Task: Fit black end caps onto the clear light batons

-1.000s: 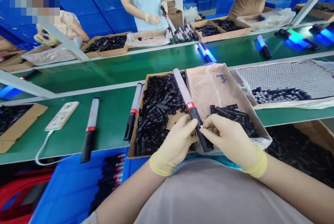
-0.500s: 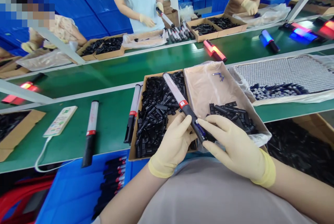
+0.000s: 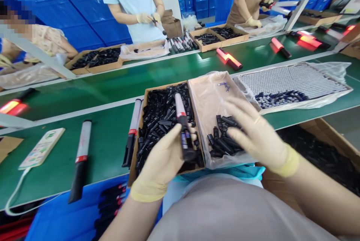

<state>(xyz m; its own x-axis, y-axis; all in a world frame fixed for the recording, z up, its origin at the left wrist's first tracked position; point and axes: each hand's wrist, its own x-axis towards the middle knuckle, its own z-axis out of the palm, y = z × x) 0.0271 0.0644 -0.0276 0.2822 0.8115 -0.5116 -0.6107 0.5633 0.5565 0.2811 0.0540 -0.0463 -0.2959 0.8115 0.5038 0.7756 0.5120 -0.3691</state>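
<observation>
Right hand (image 3: 256,135) moved off baton (image 3: 183,121) — outstretched, palm-down

Bright, fairly even light leaves white glare on the blue plastic wrapping (image 3: 78,5) at ten o'clock, a light baton (image 3: 228,59) glows red at two, and blur softens the gloved right hand (image 3: 258,138) toward four.

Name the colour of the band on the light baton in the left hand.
The band on the light baton is red; see the head view.
</observation>
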